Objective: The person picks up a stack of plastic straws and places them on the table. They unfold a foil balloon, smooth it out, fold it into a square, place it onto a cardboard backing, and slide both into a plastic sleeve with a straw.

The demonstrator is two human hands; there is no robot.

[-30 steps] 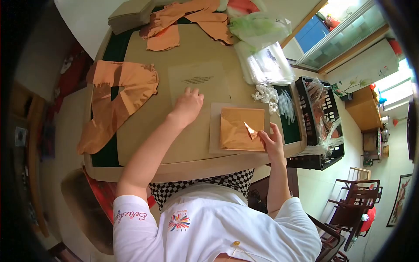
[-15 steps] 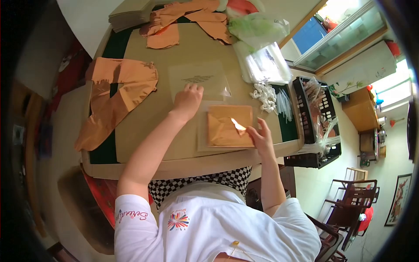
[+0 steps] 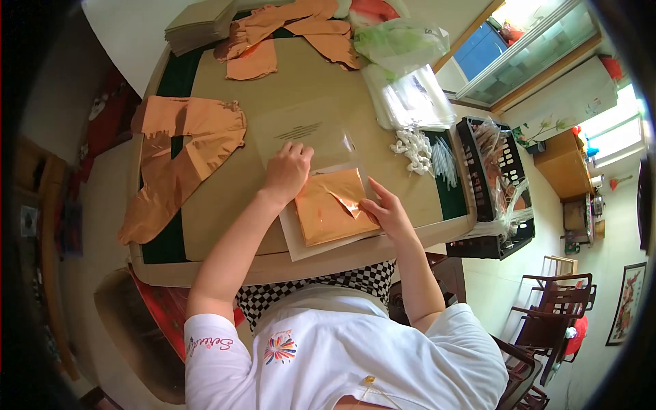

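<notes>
A folded copper-coloured foil bundle (image 3: 328, 212) lies on a pale backing sheet (image 3: 294, 236) near the table's front edge, both turned at a slant. My right hand (image 3: 391, 210) grips its right edge, thumb on top beside a raised shiny flap. Just beyond lies a clear plastic bag (image 3: 307, 123) with small dark print. At the bag's near edge my left hand (image 3: 290, 167) is closed, its fingers curled over the film. The bundle's upper left corner touches or nearly touches my left hand.
Loose copper foil shapes (image 3: 195, 137) lie at left, more (image 3: 253, 61) at the back. A card stack (image 3: 198, 27) stands back left. On the right are clear bags (image 3: 410, 99), white ties (image 3: 411, 152), thin clear sticks (image 3: 443, 162) and a black crate (image 3: 482, 178).
My right hand has moved left with the foil bundle and its backing sheet, which have turned to a slant. The clear bag has tilted and shifted slightly left; my left hand has come slightly nearer me.
</notes>
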